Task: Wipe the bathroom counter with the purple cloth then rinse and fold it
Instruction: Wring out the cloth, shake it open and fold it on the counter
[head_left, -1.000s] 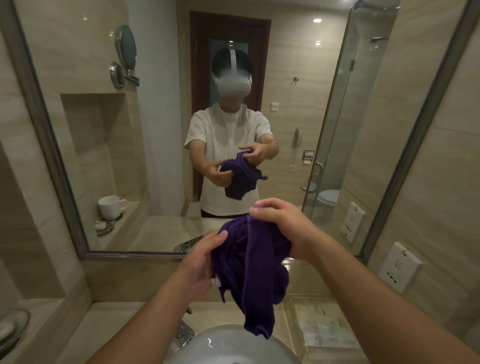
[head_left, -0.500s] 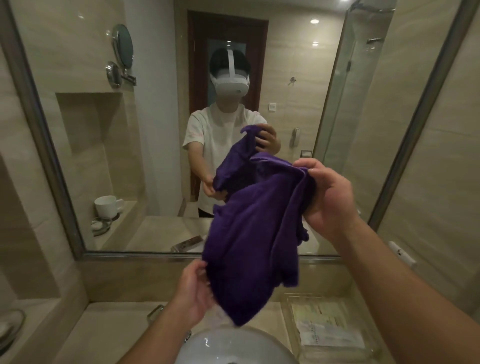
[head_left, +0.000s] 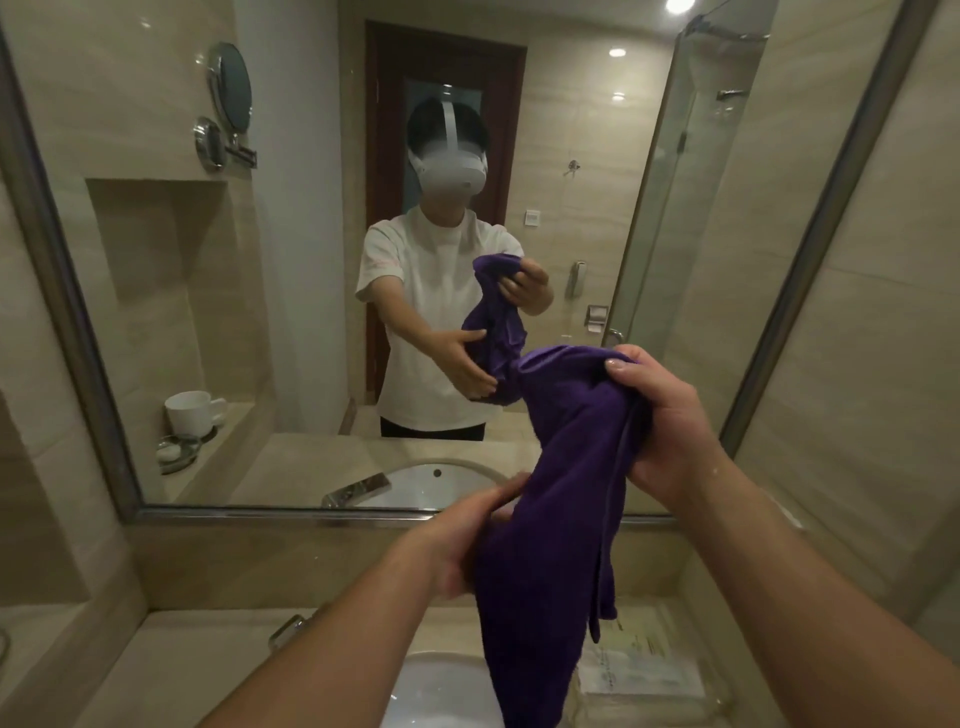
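The fingers (head_left: 621, 364) of the right hand (head_left: 670, 421) are curled tightly round the bunched top of the purple cloth (head_left: 561, 493), which is held up in the air in front of the mirror (head_left: 72, 312). Lower down and to the left, the cloth's edge is gripped by the left hand (head_left: 457, 540), the thumb laid over the front and the other fingers tucked behind the fabric; this hand is somewhat blurred. The cloth is stretched slantwise between the two hands, and its loose lower part hangs down over the white basin (head_left: 436, 691), clear of it. A narrower strip of the fabric dangles along the right side.

The basin is set into the beige stone surface (head_left: 182, 670), and a metal tap (head_left: 288, 629) is seen just left of it, partly hidden by the left forearm. To the right of the basin, a clear tray (head_left: 675, 613) holding flat packets lies on the surface. In the mirror, the person's reflection is shown with both hands on the cloth, and a white cup (head_left: 189, 410) is reflected on a ledge at the left.
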